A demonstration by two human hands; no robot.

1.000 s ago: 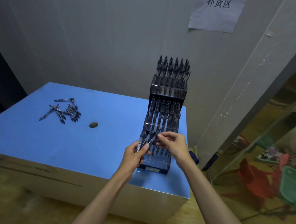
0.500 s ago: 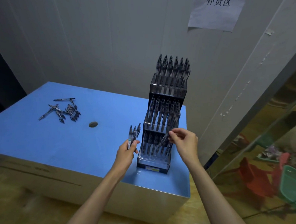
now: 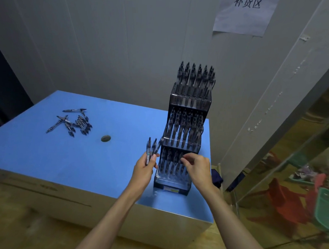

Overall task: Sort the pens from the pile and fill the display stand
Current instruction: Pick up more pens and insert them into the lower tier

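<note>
Wall paper sign [image 3: 245,13] "补货区"; yellow label on display stand [image 3: 172,190]

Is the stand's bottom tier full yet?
Not full: the bottom tier holds pens on its left, while slots nearer the right hand look empty.

Open blue surface [image 3: 49,162] between the pen pile [image 3: 74,122] at far left and the display stand [image 3: 184,136] at right, broken only by a small round disc [image 3: 105,138]. Stand's lowest tier fronted by right hand [image 3: 197,170]; left hand [image 3: 145,168] with pens [image 3: 151,149] just left. Wall [image 3: 107,45] close behind stand.
</note>
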